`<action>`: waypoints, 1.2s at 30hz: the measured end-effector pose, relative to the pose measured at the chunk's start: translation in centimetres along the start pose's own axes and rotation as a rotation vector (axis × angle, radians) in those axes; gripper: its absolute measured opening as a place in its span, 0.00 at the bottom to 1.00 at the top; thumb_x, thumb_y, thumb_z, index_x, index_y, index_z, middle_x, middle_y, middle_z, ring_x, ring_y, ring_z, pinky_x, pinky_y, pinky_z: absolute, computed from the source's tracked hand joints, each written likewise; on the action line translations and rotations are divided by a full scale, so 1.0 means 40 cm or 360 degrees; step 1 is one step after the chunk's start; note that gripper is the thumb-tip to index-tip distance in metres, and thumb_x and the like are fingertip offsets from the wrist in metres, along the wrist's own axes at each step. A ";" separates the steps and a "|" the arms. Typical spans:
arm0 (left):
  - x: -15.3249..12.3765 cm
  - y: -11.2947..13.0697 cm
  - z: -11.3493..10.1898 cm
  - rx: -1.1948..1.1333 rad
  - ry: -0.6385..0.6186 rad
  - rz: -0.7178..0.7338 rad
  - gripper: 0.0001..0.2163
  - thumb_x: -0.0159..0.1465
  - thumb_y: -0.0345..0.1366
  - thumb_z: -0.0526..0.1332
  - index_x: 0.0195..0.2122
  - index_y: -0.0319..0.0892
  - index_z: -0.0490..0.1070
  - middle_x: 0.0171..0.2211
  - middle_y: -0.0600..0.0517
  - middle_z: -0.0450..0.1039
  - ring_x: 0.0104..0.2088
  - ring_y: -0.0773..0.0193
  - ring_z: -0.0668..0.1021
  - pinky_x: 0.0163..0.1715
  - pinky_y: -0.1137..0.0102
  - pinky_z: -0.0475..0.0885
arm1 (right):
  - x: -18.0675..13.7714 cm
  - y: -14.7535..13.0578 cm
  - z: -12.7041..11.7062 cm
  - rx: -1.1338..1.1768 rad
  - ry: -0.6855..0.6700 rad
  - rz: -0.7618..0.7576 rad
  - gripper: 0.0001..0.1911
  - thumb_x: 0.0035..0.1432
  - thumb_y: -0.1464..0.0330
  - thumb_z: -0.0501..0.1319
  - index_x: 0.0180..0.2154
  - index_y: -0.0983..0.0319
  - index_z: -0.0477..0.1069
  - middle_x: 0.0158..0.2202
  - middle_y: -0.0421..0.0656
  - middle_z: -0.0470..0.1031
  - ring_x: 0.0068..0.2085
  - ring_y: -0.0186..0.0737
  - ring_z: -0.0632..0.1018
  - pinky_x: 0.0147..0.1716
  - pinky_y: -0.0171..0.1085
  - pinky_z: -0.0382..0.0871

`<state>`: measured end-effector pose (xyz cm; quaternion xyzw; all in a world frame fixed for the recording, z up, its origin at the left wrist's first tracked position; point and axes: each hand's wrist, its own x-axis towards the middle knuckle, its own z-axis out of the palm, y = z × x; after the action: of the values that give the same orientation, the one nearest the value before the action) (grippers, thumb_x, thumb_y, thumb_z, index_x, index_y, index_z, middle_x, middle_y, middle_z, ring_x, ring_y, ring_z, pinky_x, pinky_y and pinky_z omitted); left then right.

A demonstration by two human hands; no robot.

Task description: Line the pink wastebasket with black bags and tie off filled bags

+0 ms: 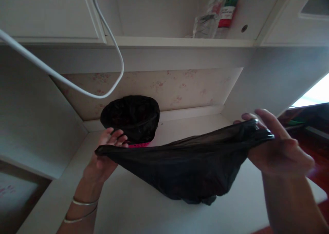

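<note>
A black plastic trash bag (190, 168) hangs stretched between my two hands, its mouth pulled wide and its lower part drooping. My left hand (105, 155) grips one corner of the rim, fingers curled up behind the edge. On the other side, my right hand (277, 148) holds the opposite corner, with some fingers hidden by the plastic and one finger extended. Behind my left hand stands a trash bin (140, 145) with a pink lower part, lined with another black bag (131, 120) folded over its rim.
The white desk surface (123, 206) runs below the bag to a floral wall. Overhead, a shelf (180, 42) carries a clear plastic bottle (205, 24) and a green-and-red package (228, 11). A white cable (113, 86) loops down at upper left.
</note>
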<state>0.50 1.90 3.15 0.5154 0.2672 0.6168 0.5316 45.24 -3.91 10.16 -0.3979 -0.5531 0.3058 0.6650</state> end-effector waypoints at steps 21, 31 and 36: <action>0.030 0.009 0.189 -0.1129 0.0153 -0.0128 0.10 0.74 0.37 0.56 0.39 0.48 0.77 0.34 0.59 0.85 0.42 0.61 0.86 0.63 0.51 0.73 | -0.019 -0.034 0.160 0.0832 -0.0174 0.0657 0.12 0.60 0.50 0.68 0.37 0.48 0.77 0.29 0.35 0.80 0.31 0.39 0.81 0.34 0.41 0.79; 0.052 -0.019 0.347 -0.0162 -0.0044 -0.0861 0.21 0.55 0.33 0.74 0.36 0.49 0.58 0.18 0.68 0.58 0.14 0.76 0.54 0.13 0.83 0.47 | -0.030 0.027 0.250 0.0105 -0.0809 0.0439 0.09 0.63 0.59 0.70 0.39 0.58 0.80 0.37 0.42 0.78 0.36 0.35 0.79 0.35 0.32 0.74; 0.037 -0.044 0.400 0.0015 -0.0138 -0.0787 0.14 0.52 0.36 0.74 0.29 0.42 0.68 0.24 0.60 0.69 0.24 0.73 0.68 0.24 0.80 0.63 | -0.042 0.037 0.300 -0.0452 -0.0740 -0.0137 0.03 0.62 0.68 0.69 0.39 0.57 0.80 0.35 0.40 0.77 0.36 0.34 0.79 0.35 0.32 0.73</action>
<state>16.02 0.31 7.35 0.4629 0.3650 0.4441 0.6747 33.22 -2.29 8.89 -0.3824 -0.7446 0.2799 0.4702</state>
